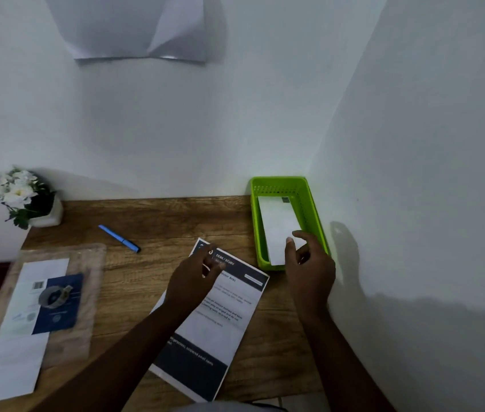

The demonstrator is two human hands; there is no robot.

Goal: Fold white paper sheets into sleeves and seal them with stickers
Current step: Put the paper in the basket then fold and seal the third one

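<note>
A folded white paper sleeve (278,226) lies inside the green plastic basket (254,221) at the desk's right edge; a small dark sticker (285,199) sits at its far end. My right hand (309,269) hovers at the basket's near end, fingers apart, thumb tip over the sleeve's near right corner. My left hand (196,281) is above the top of a printed black-and-white sheet (220,322) at mid-desk, fingers loosely spread and blurred, holding nothing. White paper sheets (12,352) lie at the left with a blue card and a sticker roll (54,295) on top.
A blue pen (119,237) lies on the wooden desk (161,221) behind my left hand. A white pot of white flowers (24,197) stands at the back left corner. Walls close the desk off behind and on the right; a creased sheet (134,28) hangs on the back wall.
</note>
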